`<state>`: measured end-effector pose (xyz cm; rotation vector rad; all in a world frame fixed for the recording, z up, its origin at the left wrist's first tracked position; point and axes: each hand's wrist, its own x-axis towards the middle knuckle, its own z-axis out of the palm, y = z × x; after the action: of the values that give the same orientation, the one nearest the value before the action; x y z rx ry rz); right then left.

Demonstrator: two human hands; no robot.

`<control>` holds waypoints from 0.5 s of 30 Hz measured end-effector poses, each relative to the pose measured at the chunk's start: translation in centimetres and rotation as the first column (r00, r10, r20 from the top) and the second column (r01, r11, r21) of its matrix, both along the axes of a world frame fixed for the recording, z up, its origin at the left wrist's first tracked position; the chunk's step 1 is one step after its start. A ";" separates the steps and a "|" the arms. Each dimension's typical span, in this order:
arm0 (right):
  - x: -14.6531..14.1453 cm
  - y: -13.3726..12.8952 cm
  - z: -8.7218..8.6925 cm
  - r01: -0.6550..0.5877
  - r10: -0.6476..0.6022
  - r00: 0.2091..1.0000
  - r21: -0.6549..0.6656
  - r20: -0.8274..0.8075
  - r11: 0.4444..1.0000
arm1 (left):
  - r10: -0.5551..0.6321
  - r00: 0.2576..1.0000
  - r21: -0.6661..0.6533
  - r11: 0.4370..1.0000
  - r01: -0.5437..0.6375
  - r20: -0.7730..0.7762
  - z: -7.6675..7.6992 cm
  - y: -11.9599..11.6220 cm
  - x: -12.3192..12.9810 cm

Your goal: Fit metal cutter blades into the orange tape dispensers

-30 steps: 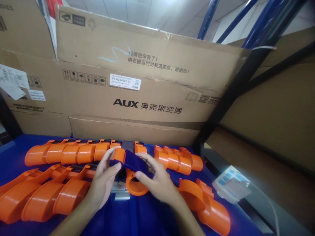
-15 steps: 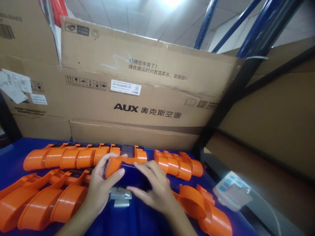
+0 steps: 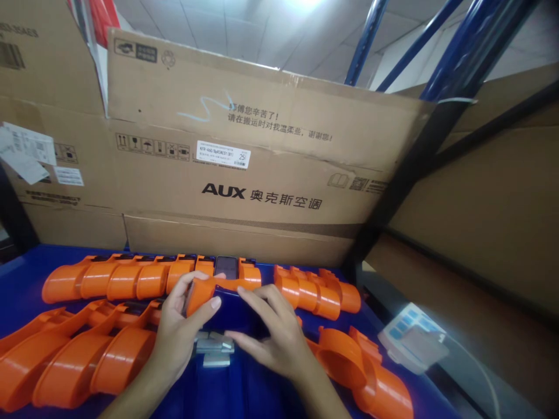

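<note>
My left hand point(image 3: 181, 326) is closed around the left, broader end of an orange plastic part point(image 3: 201, 294), thumb in front and fingers behind. From there a narrower orange strip runs right to my right hand point(image 3: 277, 331). My right fingertips bend over the strip's right end, with the thumb lower down and apart from them. The part's far side is hidden. Just beneath the hands, a small grey metal block point(image 3: 216, 347) is fixed on the blue surface point(image 3: 218, 393).
Orange ring-shaped parts point(image 3: 122, 282) line the back left, with more of them point(image 3: 72, 366) in front. Others stand at back right point(image 3: 314, 297) and lie at front right point(image 3: 375, 378). A dark phone-like device point(image 3: 226, 266) stands behind, a white box with a cable point(image 3: 413, 337) at right, and cardboard point(image 3: 262, 221) behind everything.
Almost nothing differs. The orange part's left end has shifted very slightly left in my left hand, and both hands keep their places.
</note>
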<state>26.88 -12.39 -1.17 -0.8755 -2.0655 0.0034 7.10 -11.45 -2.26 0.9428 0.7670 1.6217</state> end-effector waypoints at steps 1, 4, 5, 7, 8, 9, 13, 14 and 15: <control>-0.1 -0.1 0.0 0.001 -0.001 1.000 -0.004 -0.009 1.000 | -0.002 1.000 -0.001 1.000 0.002 -0.006 -0.1 0.0 0.0; -0.2 -0.2 0.3 -0.002 -0.003 0.995 -0.052 -0.100 0.999 | -0.035 0.998 -0.023 0.999 0.036 0.043 -0.8 -0.1 -0.1; -0.3 -0.2 0.5 -0.009 -0.005 0.988 -0.087 -0.155 0.996 | -0.051 0.995 -0.028 0.998 0.053 0.082 -1.1 -0.1 -0.1; -0.4 -0.1 0.6 -0.054 -0.002 0.959 -0.190 -0.282 0.980 | -0.081 0.987 -0.011 0.996 0.083 0.142 -1.5 -0.2 -0.3; -0.5 0.0 0.6 -0.099 0.005 0.940 -0.260 -0.341 0.961 | -0.100 0.985 0.006 0.995 0.100 0.144 -1.6 -0.3 -0.3; -0.5 0.1 0.5 -0.150 0.007 0.920 -0.335 -0.392 0.930 | -0.126 0.983 0.023 0.992 0.124 0.130 -1.7 -0.3 -0.3; -1.0 0.1 -0.6 -0.233 -0.114 0.878 -0.624 -0.465 0.746 | -0.227 0.970 0.013 0.974 0.227 0.083 -1.7 -0.2 -0.3; -1.2 0.0 -0.9 -0.234 -0.144 0.880 -0.678 -0.453 0.697 | -0.215 0.973 0.001 0.977 0.216 0.082 -1.8 -0.1 -0.3; -1.3 -0.1 -1.0 -0.238 -0.151 0.885 -0.707 -0.440 0.666 | -0.187 0.979 -0.009 0.982 0.189 0.076 -1.8 0.0 -0.2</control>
<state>25.59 -12.50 -2.18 -1.1590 -1.5805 1.0795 6.87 -11.42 -4.08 0.9099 0.6191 1.4751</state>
